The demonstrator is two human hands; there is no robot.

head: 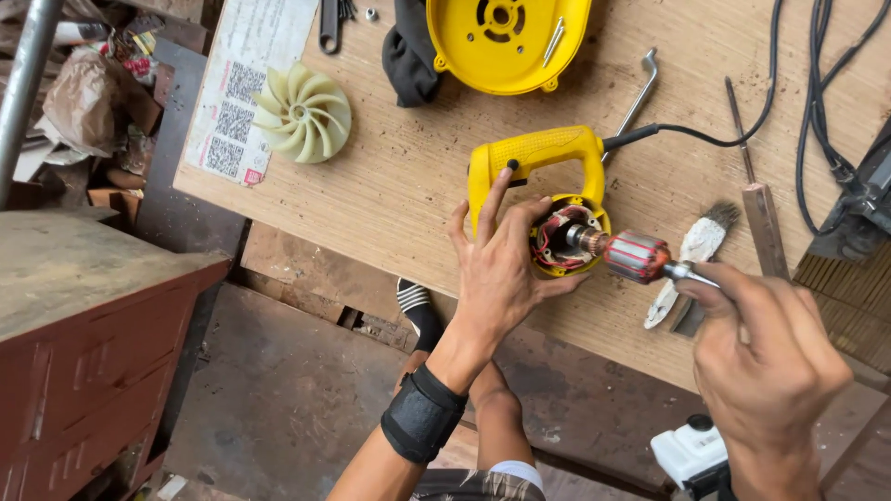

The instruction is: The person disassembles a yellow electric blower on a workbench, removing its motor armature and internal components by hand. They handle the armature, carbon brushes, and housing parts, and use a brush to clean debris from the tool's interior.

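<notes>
A yellow power-tool body (538, 162) with a handle and black cord lies on the wooden board (408, 176). Its round housing is open, showing red windings. My left hand (501, 269) grips that housing from the near side, fingers spread along the handle. My right hand (766, 348) pinches the metal shaft of a red motor armature (636, 255), whose far end sits at the mouth of the housing.
A pale fan impeller (303, 112), a yellow round cover (506, 39), a black cloth (408, 56), a bent metal key (636, 97), a paintbrush (691, 260), a file (756, 199) and black cables (821, 102) lie on the board. A red-brown cabinet (83, 353) stands at left.
</notes>
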